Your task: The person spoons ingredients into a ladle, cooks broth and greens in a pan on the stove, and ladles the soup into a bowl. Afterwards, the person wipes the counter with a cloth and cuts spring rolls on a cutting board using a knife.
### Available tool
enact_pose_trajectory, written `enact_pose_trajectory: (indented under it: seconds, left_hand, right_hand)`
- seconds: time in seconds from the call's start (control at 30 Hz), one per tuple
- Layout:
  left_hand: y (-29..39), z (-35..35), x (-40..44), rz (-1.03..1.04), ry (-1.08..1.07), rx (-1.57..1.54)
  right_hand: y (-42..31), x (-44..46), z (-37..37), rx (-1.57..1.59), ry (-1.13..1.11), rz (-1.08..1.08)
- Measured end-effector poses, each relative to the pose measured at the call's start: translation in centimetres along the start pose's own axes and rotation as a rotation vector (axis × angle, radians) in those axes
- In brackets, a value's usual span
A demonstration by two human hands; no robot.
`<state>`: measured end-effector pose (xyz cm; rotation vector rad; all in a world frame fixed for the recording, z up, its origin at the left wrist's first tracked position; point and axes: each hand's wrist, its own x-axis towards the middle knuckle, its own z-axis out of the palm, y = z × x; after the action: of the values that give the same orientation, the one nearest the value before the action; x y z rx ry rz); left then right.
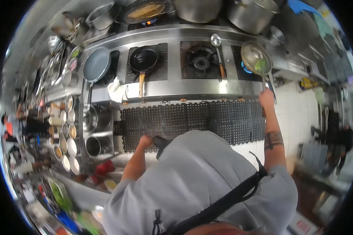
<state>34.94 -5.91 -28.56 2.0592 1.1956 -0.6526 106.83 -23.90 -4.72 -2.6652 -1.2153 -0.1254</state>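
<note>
The round metal pan point(252, 51) sits on the front burner nearest the right end of the steel stove point(166, 89). Its inside is a dull greyish-tan with a shiny sheen, and a soft, bright green clump of food point(261, 64) lies towards the rim on the near right side. A blue flame point(246, 67) shows under its left edge. A slim metal handle point(264, 81) runs from the pan's near side past the stove's front edge to the right hand point(267, 98), whose fingers look curled around it; whether it belongs to the pan or to a utensil, I cannot tell. The left hand point(145, 141) hangs well back from the front edge, beside a black object point(161, 143) at the person's side; it is blurred, so I cannot tell how its fingers stand
</note>
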Motion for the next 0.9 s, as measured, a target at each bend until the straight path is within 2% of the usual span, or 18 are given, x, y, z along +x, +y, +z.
enact_pose_trajectory:
  seconds: [0.03, 0.07, 0.13, 0.17, 0.23, 0.27, 0.33, 0.37, 0.43, 0.5, 0.53, 0.57, 0.6, 0.63, 0.7, 0.73, 0.8, 0.9]
  left_hand:
    - [-1.2, 3.0, 1.2, 0.049, -0.006, 0.459]
    - [0.7, 3.8, 0.3, 0.016, -0.011, 0.434]
    - [5.8, 2.7, -2.4, -0.149, -0.145, 0.391]
    - [9.0, 2.0, -3.1, -0.161, -0.154, 0.385]
    - [15.0, 0.7, -3.4, -0.528, 0.027, -1.008]
    - [17.1, 0.3, -2.9, -0.48, 0.049, -1.037]
    - [20.7, -1.4, -2.0, -0.235, 0.023, -0.645]
    - [22.4, -2.3, -1.7, -0.193, 0.023, -0.661]
    - [24.5, -3.7, -1.0, -0.168, 0.021, -0.765]
    - [24.9, -4.3, -0.4, -0.193, 0.024, -0.594]
    - [23.7, -3.4, 0.3, -0.193, 0.023, -0.594]
    - [21.2, -1.8, 1.6, 0.003, 0.165, -0.583]
    - [20.0, -1.4, 1.8, 0.103, 0.237, -0.58]
    - [19.2, -1.3, 1.8, 0.202, 0.308, -0.571]
    - [17.6, -1.2, 1.5, 0.069, 0.285, -0.408]
    - [16.5, -0.7, 1.3, 0.069, 0.287, -0.407]
    - [14.4, 1.3, 0.9, -0.289, 0.143, -0.759]
    - [13.8, 1.7, -1.9, -0.417, 0.064, -0.801]
  right_hand:
    - [1.7, 1.0, 0.2, -0.038, 0.0, -0.022]
    - [3.4, 2.2, 1.1, -0.028, -0.017, -0.058]
    - [6.7, 4.0, 2.8, 0.385, -0.27, 0.278]
    - [7.1, 4.6, 2.8, 0.386, -0.285, 0.272]
    - [6.0, 3.9, 1.2, 1.262, -0.444, 0.599]
    - [5.6, 3.9, -0.1, 1.474, -0.508, 0.678]
    - [7.3, 5.5, -1.7, 1.884, -0.646, 0.832]
    - [8.5, 6.2, -2.2, 2.089, -0.738, 0.884]
    - [9.0, 6.6, -4.7, 2.059, -0.752, 0.844]
    - [8.3, 6.7, -6.9, 2.018, -0.804, 0.778]
    - [7.9, 6.3, -7.9, 1.584, -0.718, 0.624]
    - [7.5, 5.9, -9.0, 1.152, -0.618, 0.467]
    - [7.0, 5.5, -10.0, 0.88, -0.56, 0.402]
    - [7.2, 5.2, -10.2, 0.877, -0.559, 0.4]
    - [7.9, 4.8, -9.8, 0.567, -0.325, 0.22]
    - [8.9, 4.8, -8.8, 0.569, -0.323, 0.219]
    - [11.2, 4.9, -5.8, 0.39, -0.084, 0.056]
    - [13.4, 5.4, -2.9, 0.249, 0.005, -0.04]
